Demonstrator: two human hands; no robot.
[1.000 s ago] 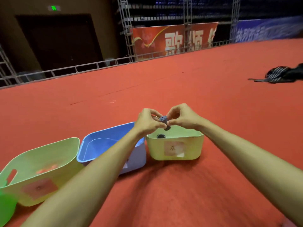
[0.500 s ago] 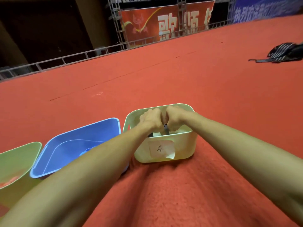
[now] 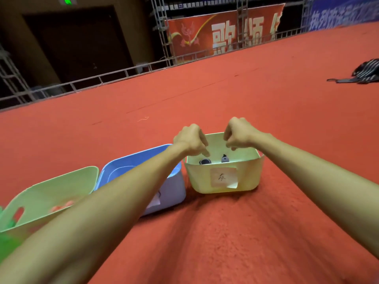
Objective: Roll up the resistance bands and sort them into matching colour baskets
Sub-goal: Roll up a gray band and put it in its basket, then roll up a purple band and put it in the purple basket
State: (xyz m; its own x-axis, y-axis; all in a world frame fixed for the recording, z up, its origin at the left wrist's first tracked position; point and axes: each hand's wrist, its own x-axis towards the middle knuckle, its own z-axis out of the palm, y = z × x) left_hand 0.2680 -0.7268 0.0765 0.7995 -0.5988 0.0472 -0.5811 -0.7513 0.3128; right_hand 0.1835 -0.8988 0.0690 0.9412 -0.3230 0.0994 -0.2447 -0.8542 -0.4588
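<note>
- Red carpet (image 3: 205,99) covers the whole floor, which runs up to a metal railing (image 3: 102,80) at the far edge.
- Two dark grey rolled resistance bands lie in the bottom of a pale yellow plastic basket (image 3: 250,177). One coil (image 3: 205,161) is at 9 o'clock inside it and the other roll (image 3: 225,158) is just beside it at 3 o'clock. The two are apart.
- A pinkish paper label (image 3: 223,177) with a handwritten character is stuck on the basket's near wall, and its lower corner curls off.
- The left hand (image 3: 191,140) hovers over the basket's 10 o'clock rim. Its fingers are curled down and hold nothing.
- The right hand (image 3: 239,133) hovers over the 12 o'clock rim. Its fingertips are drawn together and it is empty too.
- The hands are apart, and neither touches a band or the basket.
- A blue plastic basket (image 3: 127,167) stands just beside the yellow one at its 9 o'clock, partly hidden by the left forearm.
- A light green plastic basket (image 3: 61,187) sits farther out at 8 o'clock, with something orange and blurred (image 3: 61,208) inside.
- A dark striped bag (image 3: 367,71) lies well apart on the carpet at 2 o'clock.
- A red banner with white characters (image 3: 205,37) hangs behind the railing at 12 o'clock.
</note>
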